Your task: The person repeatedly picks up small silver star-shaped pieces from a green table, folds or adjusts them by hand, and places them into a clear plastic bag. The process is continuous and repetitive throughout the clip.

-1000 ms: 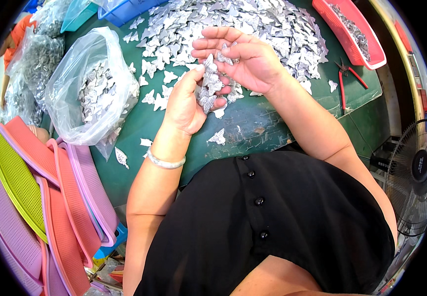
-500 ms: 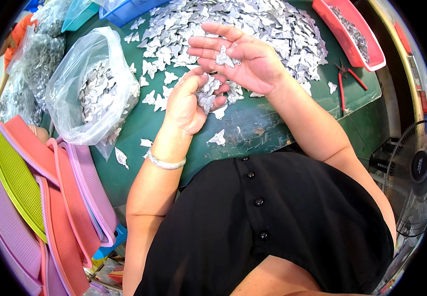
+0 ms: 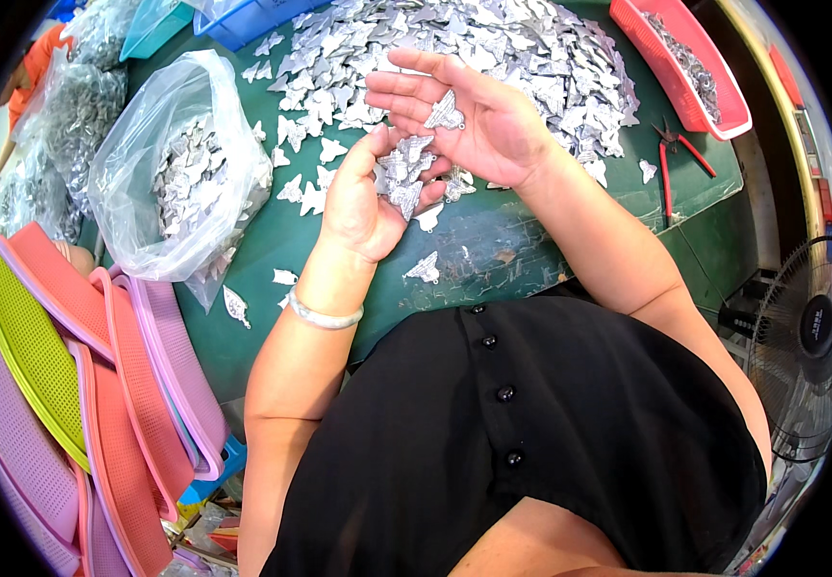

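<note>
My left hand, with a pale bangle at its wrist, holds a small stack of silver-grey winged metal charms between curled fingers and thumb. My right hand is turned palm up beside it, fingers stretched out. One more charm lies on that palm near the finger bases. The fingers of both hands meet or overlap at the middle. Just beyond them spreads a large heap of the same charms. A single charm rests on the green table nearer my body.
An open clear plastic bag of charms stands left. Red-handled pliers and a pink basket of metal pieces are at right. Stacked plastic baskets fill the lower left; a fan stands at the right edge. A person in orange is far left.
The charms in my left hand show more fully, as the thumb has lifted and spread. The charm on my right palm has shifted slightly to the right and turned.
</note>
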The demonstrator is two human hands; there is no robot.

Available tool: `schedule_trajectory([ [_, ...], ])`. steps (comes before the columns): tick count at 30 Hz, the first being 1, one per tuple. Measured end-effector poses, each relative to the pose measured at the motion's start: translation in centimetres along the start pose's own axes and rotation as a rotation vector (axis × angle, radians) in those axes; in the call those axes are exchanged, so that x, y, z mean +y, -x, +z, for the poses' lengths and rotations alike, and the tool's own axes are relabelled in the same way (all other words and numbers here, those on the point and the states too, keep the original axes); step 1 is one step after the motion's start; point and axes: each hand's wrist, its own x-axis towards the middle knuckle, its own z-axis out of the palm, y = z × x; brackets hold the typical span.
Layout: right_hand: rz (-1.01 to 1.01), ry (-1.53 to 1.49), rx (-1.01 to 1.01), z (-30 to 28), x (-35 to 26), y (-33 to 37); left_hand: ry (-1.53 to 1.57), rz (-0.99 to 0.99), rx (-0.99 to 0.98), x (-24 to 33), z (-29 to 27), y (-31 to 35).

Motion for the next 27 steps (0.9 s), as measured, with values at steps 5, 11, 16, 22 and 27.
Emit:
schedule_trajectory([
  [5,-0.004,-0.109,-0.026,0.0,0.0,-0.1,0.008,-0.010,-0.005,-0.1,-0.1,-0.1],
  [11,-0.017,-0.045,0.000,-0.2,0.2,0.0,0.001,-0.021,0.001,-0.1,-0.1,-0.1],
  [16,-0.080,0.593,-0.114,1.2,0.7,0.6,0.058,-0.015,-0.036,-0.3,-0.7,-0.2],
  [22,-0.202,1.493,-0.144,2.4,0.9,1.1,0.111,0.018,-0.063,-0.2,-0.3,-0.1],
  [27,-0.379,1.739,-0.159,0.8,1.2,0.8,0.076,0.026,-0.117,-0.1,-1.0,-0.4],
])
